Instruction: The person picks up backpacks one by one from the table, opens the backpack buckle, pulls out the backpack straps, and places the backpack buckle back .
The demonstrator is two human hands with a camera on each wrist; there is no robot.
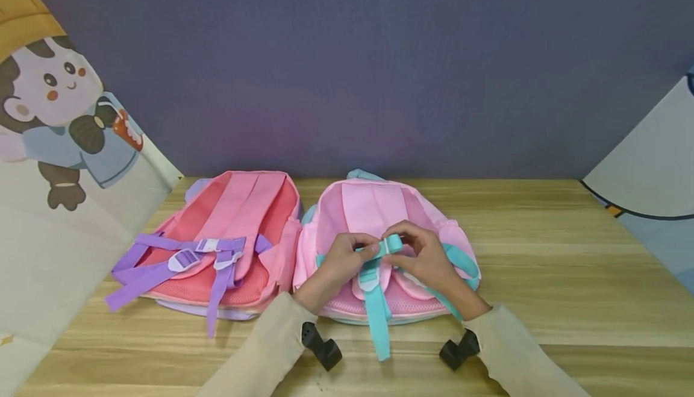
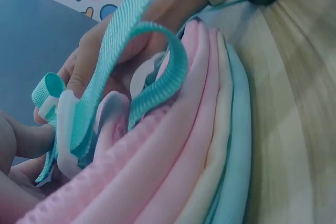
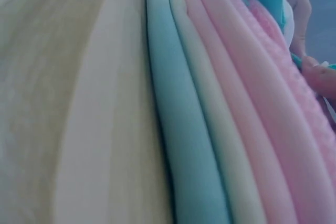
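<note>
A light-pink backpack (image 1: 374,201) lies on the table with its back panel and shoulder straps facing up. Over its lower half, both hands hold a teal webbing strap (image 1: 394,243) folded into a small loop by a white plastic piece. My left hand (image 1: 338,264) pinches the strap left of that piece, and my right hand (image 1: 428,259) pinches the looped end. A white buckle (image 1: 369,279) sits just below, its teal tail hanging over the table's near side. In the left wrist view, the loop (image 2: 48,90) stands beside a white buckle (image 2: 66,129); the fingertips are partly hidden.
Left of it, touching, lies a coral-pink backpack (image 1: 233,210) with purple straps (image 1: 146,276) and white buckles. The wooden table (image 1: 542,264) ends at a dark wall panel (image 1: 379,71). Black wrist cameras (image 1: 322,346) hang under both sleeves. A cartoon-printed panel (image 1: 65,216) stands at left.
</note>
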